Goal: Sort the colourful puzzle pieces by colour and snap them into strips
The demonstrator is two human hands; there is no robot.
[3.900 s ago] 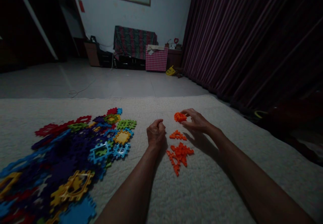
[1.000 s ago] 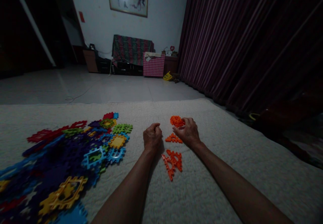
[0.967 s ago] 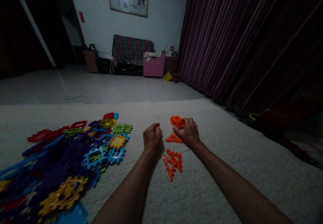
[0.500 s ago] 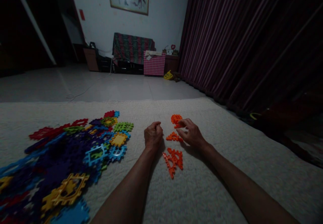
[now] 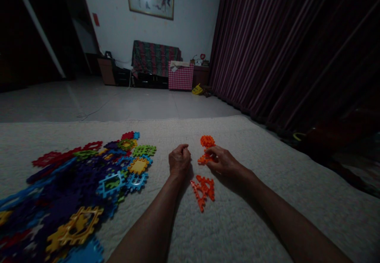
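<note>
My left hand (image 5: pixel 179 159) rests on its side on the quilted cover as a closed fist, with nothing showing from it. To its right, my right hand (image 5: pixel 222 161) pinches an orange toothed plastic building piece (image 5: pixel 204 159) between thumb and fingers; the fingertips partly hide it. Just beyond lies a round orange piece (image 5: pixel 207 140) with a notched edge. Nearer to me, two orange triangular frame pieces (image 5: pixel 203 192) lie overlapping on the cover, between my forearms.
A big heap of interlocking plastic pieces (image 5: pixel 74 184) in purple, blue, red, yellow and green spreads over the left side. The pale quilted cover (image 5: pixel 243 215) ends at a tiled floor (image 5: pixel 148 103). A dark curtain (image 5: pixel 261 49) hangs at the right.
My right hand has come down slightly toward me, from above the orange pieces onto the middle ones. My left fist has stayed in place.
</note>
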